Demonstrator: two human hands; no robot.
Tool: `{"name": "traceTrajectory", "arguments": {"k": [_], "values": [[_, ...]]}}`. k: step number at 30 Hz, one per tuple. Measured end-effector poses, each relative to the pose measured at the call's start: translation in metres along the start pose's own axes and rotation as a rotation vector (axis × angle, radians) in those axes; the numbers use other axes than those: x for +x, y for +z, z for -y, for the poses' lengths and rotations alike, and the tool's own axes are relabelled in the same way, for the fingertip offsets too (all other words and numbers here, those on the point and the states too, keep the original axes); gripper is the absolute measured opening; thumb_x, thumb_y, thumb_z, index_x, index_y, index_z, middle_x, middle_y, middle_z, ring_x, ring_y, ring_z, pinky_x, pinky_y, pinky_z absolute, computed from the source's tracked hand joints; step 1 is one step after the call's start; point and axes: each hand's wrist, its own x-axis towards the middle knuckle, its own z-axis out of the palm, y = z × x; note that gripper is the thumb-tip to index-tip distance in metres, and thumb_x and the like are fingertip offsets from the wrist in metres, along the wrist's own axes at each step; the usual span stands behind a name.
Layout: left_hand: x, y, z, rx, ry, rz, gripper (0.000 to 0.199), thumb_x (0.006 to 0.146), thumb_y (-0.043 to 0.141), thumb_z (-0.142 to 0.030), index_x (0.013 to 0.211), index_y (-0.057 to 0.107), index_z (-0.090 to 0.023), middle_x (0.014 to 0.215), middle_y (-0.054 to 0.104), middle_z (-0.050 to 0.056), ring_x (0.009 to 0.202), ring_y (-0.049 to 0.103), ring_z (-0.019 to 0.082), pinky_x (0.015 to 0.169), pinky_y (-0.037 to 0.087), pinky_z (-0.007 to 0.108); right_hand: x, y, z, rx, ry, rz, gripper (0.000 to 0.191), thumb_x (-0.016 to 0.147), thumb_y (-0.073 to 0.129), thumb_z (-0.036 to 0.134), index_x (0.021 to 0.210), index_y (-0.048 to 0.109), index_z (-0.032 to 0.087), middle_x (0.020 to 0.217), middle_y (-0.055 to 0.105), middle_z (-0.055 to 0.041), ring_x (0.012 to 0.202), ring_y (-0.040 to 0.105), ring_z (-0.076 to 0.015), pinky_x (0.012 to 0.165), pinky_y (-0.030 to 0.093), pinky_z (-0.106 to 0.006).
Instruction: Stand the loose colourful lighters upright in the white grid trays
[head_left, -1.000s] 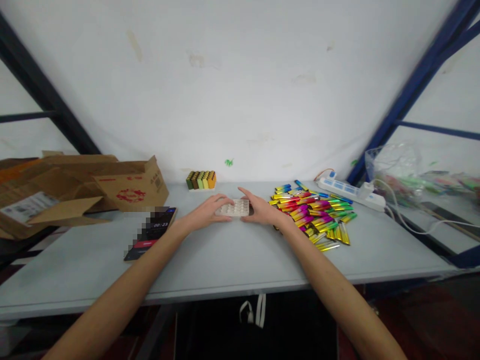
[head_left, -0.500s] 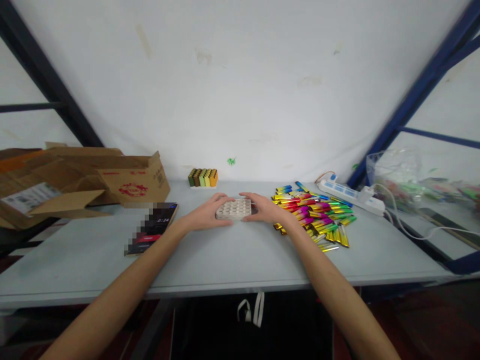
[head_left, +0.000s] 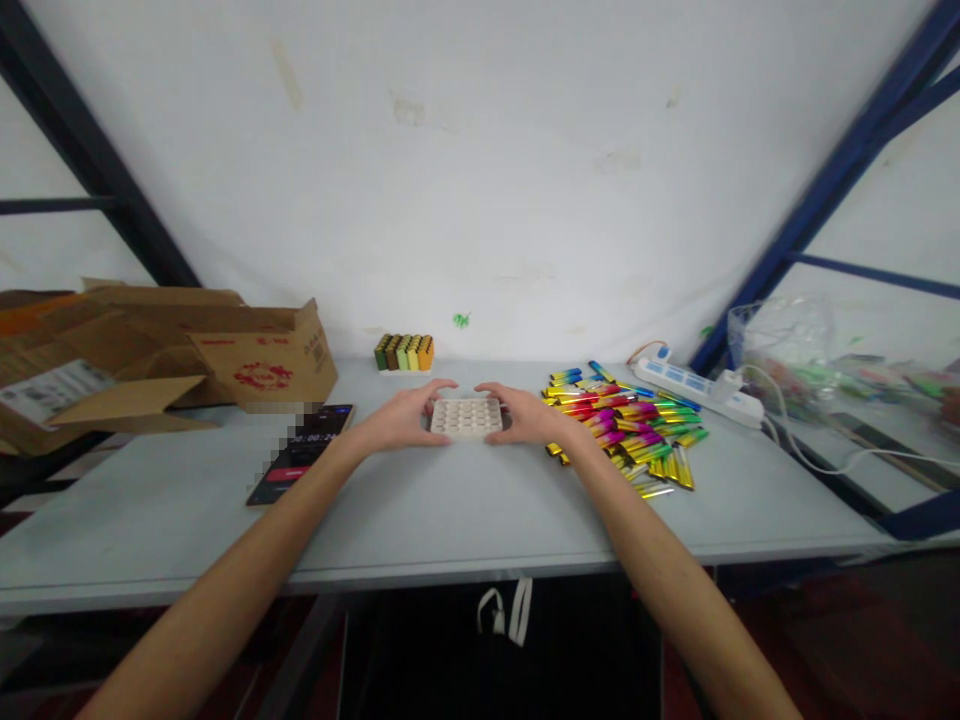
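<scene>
A white tray (head_left: 466, 418) with rows of round holes lies on the table between my two hands. My left hand (head_left: 409, 418) is curved around its left end, thumb at the front and fingers behind, spread apart. My right hand (head_left: 525, 415) mirrors this at the right end, its thumb close to the front right corner and its fingers spread. Whether the fingertips still touch the tray is hard to tell. Right of my right hand lies a loose pile of shiny lighters (head_left: 619, 425) in gold, red, purple, green and blue.
Against the wall stands a white tray filled with green, brown, yellow and orange lighters (head_left: 405, 352). A phone (head_left: 300, 450) with a running timer lies by my left forearm. Open cardboard boxes (head_left: 262, 355) are at left, a power strip (head_left: 697, 390) and plastic bag (head_left: 784, 335) at right.
My left hand's fingers and thumb have drawn back a little to the left and opened wider around the tray. The tray and my right hand stay almost where they were.
</scene>
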Motion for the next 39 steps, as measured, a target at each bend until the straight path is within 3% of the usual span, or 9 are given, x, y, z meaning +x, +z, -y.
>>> {"name": "traceTrajectory", "arguments": {"k": [2,6,11,15,17,19,22,26,39], "values": [[0.001,0.001,-0.002,-0.002,-0.001,0.020,0.089,0.069,0.080,-0.044,0.147,0.042,-0.023,0.094,0.075,0.002,0.087,0.072,0.025,0.080,0.055,0.035,0.000,-0.001,0.000,-0.014,-0.008,0.004,0.090,0.070,0.085,0.026,0.149,0.044,0.021,0.120,0.069,-0.0106,0.105,0.068,-0.0281,0.095,0.052,-0.041],[0.003,0.002,-0.005,0.011,0.031,0.014,0.081,0.069,0.077,-0.042,0.141,0.045,-0.022,0.093,0.074,0.000,0.076,0.070,0.021,0.072,0.054,0.031,0.001,0.000,0.000,-0.023,-0.012,0.014,0.093,0.070,0.086,0.027,0.151,0.040,0.021,0.120,0.070,-0.0108,0.107,0.068,-0.0283,0.096,0.051,-0.040],[0.003,0.000,-0.003,-0.021,-0.012,0.024,0.081,0.065,0.079,-0.041,0.135,0.047,-0.020,0.090,0.073,0.001,0.072,0.069,0.020,0.070,0.055,0.032,-0.002,-0.008,0.007,-0.019,-0.027,-0.002,0.091,0.073,0.087,0.035,0.151,0.043,0.019,0.136,0.064,-0.0155,0.122,0.063,-0.0301,0.105,0.049,-0.044],[0.002,0.004,0.008,-0.111,-0.046,0.020,0.083,0.064,0.081,-0.045,0.136,0.049,-0.019,0.092,0.073,0.002,0.074,0.069,0.020,0.071,0.057,0.032,-0.024,-0.050,0.015,-0.008,-0.074,-0.244,0.060,0.088,0.075,0.042,0.142,0.055,0.026,0.146,0.058,-0.0108,0.132,0.057,-0.0266,0.111,0.046,-0.046],[0.002,0.007,0.014,-0.133,-0.072,0.003,0.081,0.064,0.082,-0.048,0.134,0.053,-0.018,0.091,0.072,0.002,0.077,0.069,0.020,0.071,0.057,0.032,-0.046,-0.076,0.013,-0.006,-0.001,-0.390,0.042,0.094,0.066,0.040,0.134,0.062,0.026,0.134,0.066,-0.0101,0.120,0.065,-0.0250,0.104,0.052,-0.046],[0.003,0.010,0.018,-0.145,-0.081,-0.012,0.078,0.064,0.082,-0.052,0.129,0.058,-0.017,0.097,0.071,0.004,0.081,0.069,0.021,0.070,0.057,0.031,-0.071,-0.096,0.006,-0.053,0.079,-0.413,0.032,0.096,0.062,0.039,0.123,0.068,0.022,0.118,0.073,-0.0106,0.107,0.070,-0.0244,0.096,0.056,-0.043],[0.005,0.013,0.020,-0.137,-0.078,-0.016,0.074,0.063,0.082,-0.053,0.124,0.061,-0.017,0.102,0.071,0.005,0.083,0.069,0.022,0.069,0.055,0.030,-0.108,-0.110,-0.008,-0.178,0.147,-0.328,0.027,0.096,0.062,0.039,0.111,0.074,0.020,0.109,0.075,-0.0114,0.096,0.071,-0.0249,0.089,0.058,-0.043],[0.006,0.013,0.017,-0.089,-0.060,-0.049,0.071,0.062,0.081,-0.053,0.122,0.063,-0.019,0.104,0.071,0.004,0.081,0.068,0.021,0.069,0.055,0.030,-0.136,-0.104,-0.023,-0.265,0.155,-0.183,0.023,0.096,0.064,0.039,0.104,0.077,0.022,0.110,0.076,-0.0097,0.105,0.069,-0.0277,0.097,0.054,-0.045],[0.007,0.013,0.019,-0.050,-0.071,-0.037,0.077,0.065,0.080,-0.058,0.129,0.062,-0.020,0.114,0.070,0.007,0.082,0.067,0.021,0.068,0.054,0.029,-0.124,-0.098,-0.018,-0.251,0.120,-0.057,0.026,0.094,0.068,0.040,0.112,0.079,0.025,0.115,0.071,-0.0112,0.111,0.064,-0.0282,0.102,0.050,-0.048]]}}
